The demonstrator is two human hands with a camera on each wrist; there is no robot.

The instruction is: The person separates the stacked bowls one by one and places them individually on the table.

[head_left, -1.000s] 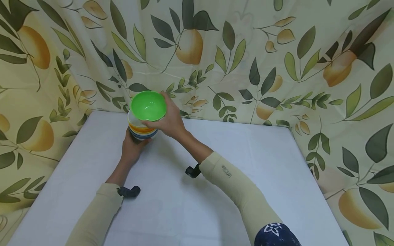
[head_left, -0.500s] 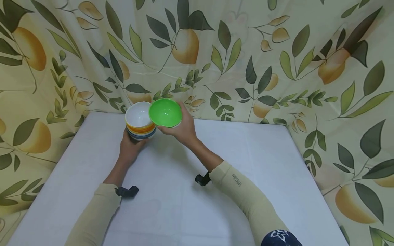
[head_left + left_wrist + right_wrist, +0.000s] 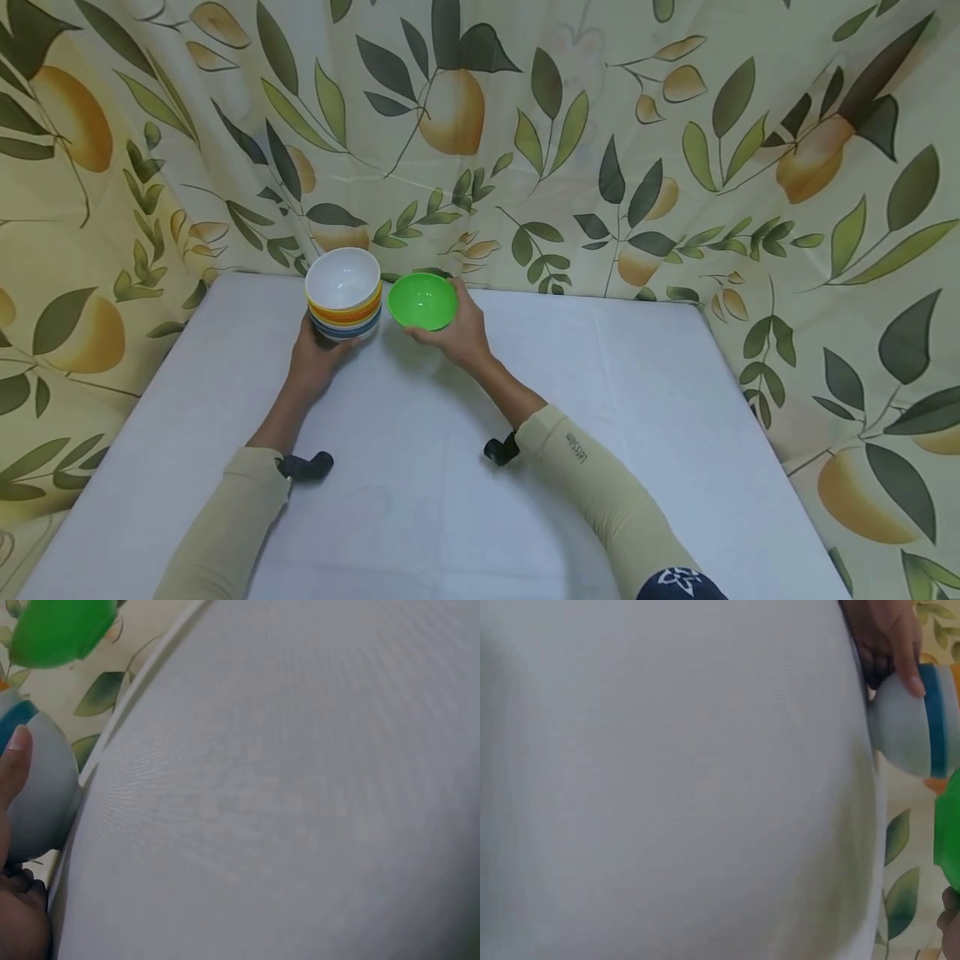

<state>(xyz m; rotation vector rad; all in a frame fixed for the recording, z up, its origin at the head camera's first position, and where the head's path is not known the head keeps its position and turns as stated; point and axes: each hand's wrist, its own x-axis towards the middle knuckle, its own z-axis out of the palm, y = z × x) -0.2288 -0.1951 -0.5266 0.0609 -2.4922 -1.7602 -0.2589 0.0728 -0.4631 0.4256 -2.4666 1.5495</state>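
we have the left hand (image 3: 315,360) gripping the lower part of an upright stack of round bowls (image 3: 343,287), white inside, orange and blue bands outside; thumb on the blue-banded one, other fingers mostly hidden. right hand (image 3: 461,335) pinches a glossy bright-green round bowl (image 3: 422,302), thumb near side, fingers right side, just right of the stack, narrow gap. we can't tell if it touches the white-clothed table (image 3: 600,400).

The bowl stack (image 3: 344,302) is in your left hand (image 3: 313,364) near the far edge of the tabletop (image 3: 420,508), left of centre. Your right hand (image 3: 465,335) holds the single bowl (image 3: 423,303) just right of it. The cloth backdrop (image 3: 570,167) hangs behind.
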